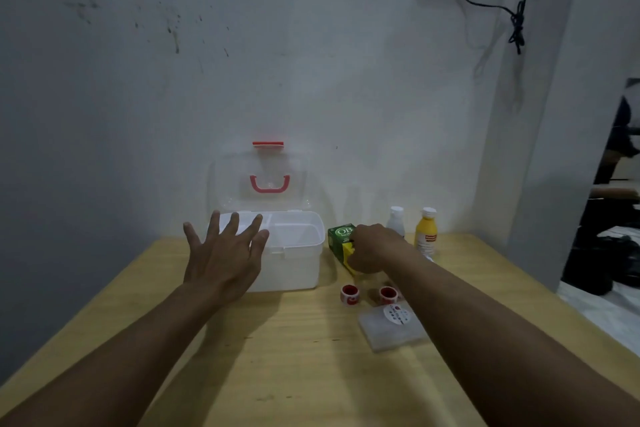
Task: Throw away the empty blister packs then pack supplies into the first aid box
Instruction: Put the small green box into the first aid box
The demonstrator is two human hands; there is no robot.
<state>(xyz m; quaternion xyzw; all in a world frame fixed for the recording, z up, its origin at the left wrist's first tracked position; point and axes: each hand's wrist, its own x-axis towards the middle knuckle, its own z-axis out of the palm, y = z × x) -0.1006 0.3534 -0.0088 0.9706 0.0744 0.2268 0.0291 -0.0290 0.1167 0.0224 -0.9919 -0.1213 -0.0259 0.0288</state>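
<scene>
White plastic first aid box (299,270) sat open at back of wooden surface (277,357), clear lid upright against wall. Left hand (221,263) hovered released at box's left end, fingers spread, holding nothing. Right hand (370,248) grasped green-and-yellow carton (341,236) just right of box. White bottle (396,220) and yellow bottle (426,230) stood behind; two tape rolls (349,295) and flat clear case (391,326) lay nearer. No blister packs seen, so likely packing step. Next move: lift carton over rim and pick a compartment it fits.
</scene>
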